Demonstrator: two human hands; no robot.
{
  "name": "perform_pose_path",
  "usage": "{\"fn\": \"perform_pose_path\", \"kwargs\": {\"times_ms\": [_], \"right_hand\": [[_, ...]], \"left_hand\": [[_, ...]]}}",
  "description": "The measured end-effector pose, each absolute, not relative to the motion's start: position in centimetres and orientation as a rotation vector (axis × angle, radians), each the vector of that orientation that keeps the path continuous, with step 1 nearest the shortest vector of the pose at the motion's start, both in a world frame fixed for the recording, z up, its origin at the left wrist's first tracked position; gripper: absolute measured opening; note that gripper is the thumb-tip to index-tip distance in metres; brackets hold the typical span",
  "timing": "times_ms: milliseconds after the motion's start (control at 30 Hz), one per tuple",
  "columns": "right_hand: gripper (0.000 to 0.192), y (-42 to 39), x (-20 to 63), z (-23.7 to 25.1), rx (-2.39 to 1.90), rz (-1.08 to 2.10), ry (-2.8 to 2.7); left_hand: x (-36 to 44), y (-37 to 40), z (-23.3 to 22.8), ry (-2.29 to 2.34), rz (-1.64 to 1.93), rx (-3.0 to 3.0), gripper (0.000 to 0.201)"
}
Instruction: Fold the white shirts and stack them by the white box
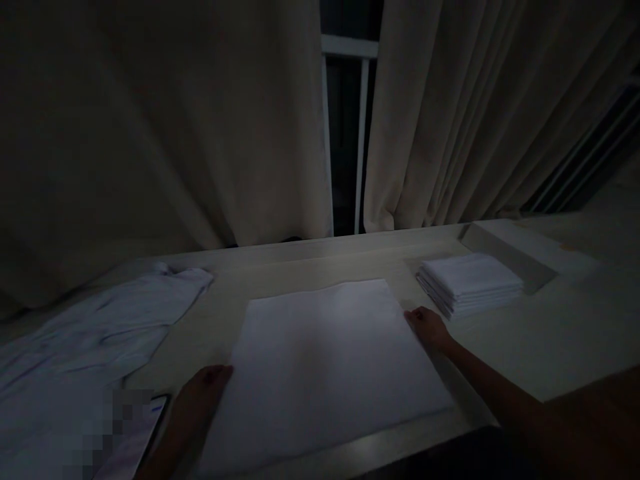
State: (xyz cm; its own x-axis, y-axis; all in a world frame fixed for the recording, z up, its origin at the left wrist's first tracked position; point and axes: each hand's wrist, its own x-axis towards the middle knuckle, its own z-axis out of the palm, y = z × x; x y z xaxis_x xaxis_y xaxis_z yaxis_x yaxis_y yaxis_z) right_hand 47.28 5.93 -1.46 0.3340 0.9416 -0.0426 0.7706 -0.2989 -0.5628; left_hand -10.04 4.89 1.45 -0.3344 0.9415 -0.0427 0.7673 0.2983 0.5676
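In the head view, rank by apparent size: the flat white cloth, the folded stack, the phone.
1. Flat white cloth, between both hands.
2. Folded stack.
3. Phone, partly cut off, so unsure.

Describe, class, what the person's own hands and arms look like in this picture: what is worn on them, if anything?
Both the left hand and the right hand are bare: no gloves show. The forearms are uncovered as far as the frame shows, with no sleeve cuff in view. No watch, ring or bracelet can be made out, though the dim light could hide small items.
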Motion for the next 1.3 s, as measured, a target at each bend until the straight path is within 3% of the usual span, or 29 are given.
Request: {"fn": "perform_pose_path", "kwargs": {"times_ms": [200, 367, 600, 700, 767, 867, 967, 1100, 1300], "right_hand": [[0.048, 7.8, 44.8, -1.6, -2.267, 0.550, -1.420], [0.031, 8.4, 43.9, -0.7, -2.261, 0.546, -1.415], [0.039, 6.9, 42.8, 0.9, -2.258, 0.394, -1.456], [0.046, 4.1, 37.9, 0.6, -2.040, 0.192, -1.743], [0.049, 1.2, 32.4, -0.3, -1.785, 0.139, -2.045], [0.053, -3.2, 23.7, -1.9, -1.455, 0.256, -2.294], [0.056, -5.7, 19.0, -2.9, -1.406, 0.371, -2.329], [0.061, -6.7, 21.0, -2.8, -1.499, 0.334, -2.288], [0.076, -8.5, 31.6, -3.6, -1.802, 0.182, -2.195]], "left_hand": [[-10.4, -0.2, -0.9, 2.092, 0.607, 1.468, 0.048], [-10.1, -0.8, -1.3, 2.125, 0.503, 1.593, 0.045], [-9.9, -0.1, -0.9, 2.242, 0.503, 1.699, 0.043], [-6.4, -1.2, -0.6, 2.179, 0.663, 2.099, 0.049], [-2.6, -2.1, -0.8, 1.901, 0.658, 2.446, 0.046], [2.4, -3.4, -2.0, 1.540, 0.463, 2.713, 0.050], [3.9, -4.2, -3.6, 1.521, 0.355, 2.778, 0.055], [2.4, -4.8, -4.6, 1.649, 0.348, 2.774, 0.057], [-0.2, -5.5, -5.0, 1.880, 0.375, 2.620, 0.072]]}}
